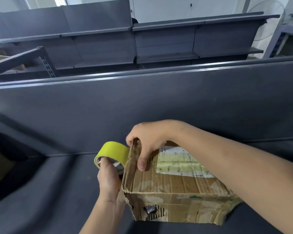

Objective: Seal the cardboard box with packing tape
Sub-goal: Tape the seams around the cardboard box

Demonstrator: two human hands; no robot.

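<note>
Worn cardboard box (176, 186) rests on a dark grey shelf (57, 183); right hand (147, 141) grips its upper left edge, thumb pressed on top, while left hand (108, 178) holds a yellow tape roll (112, 150) against that edge, one finger inside the core.

The left hand (108, 178) sticks up from the bottom middle of the frame, fingers hooked inside the tape roll (113, 150). The right arm stretches in from the right. The right hand (149, 141) grips the box (176, 184) edge, thumb pointing down.
</note>
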